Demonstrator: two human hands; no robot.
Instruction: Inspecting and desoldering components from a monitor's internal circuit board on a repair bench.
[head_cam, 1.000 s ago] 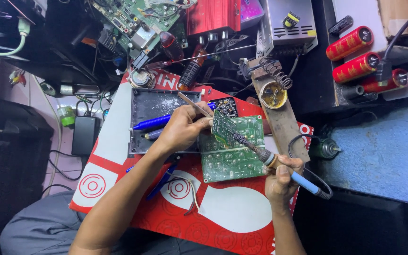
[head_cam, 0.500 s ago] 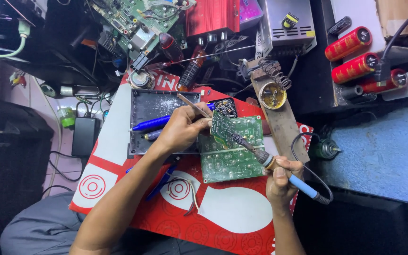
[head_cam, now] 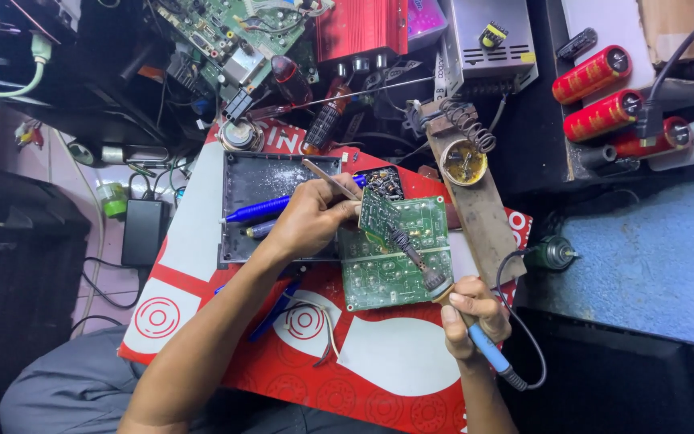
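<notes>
One circuit board point(head_cam: 395, 253) between hands

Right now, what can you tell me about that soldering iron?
The soldering iron has a blue handle, a dark metal barrel and a black cord looping from its rear end. The right hand grips the handle. It lies slanted, tip pointing up and left, over the green circuit board, its tip at a smaller board that the left hand holds tilted there. Whether it is hot cannot be told.
</notes>
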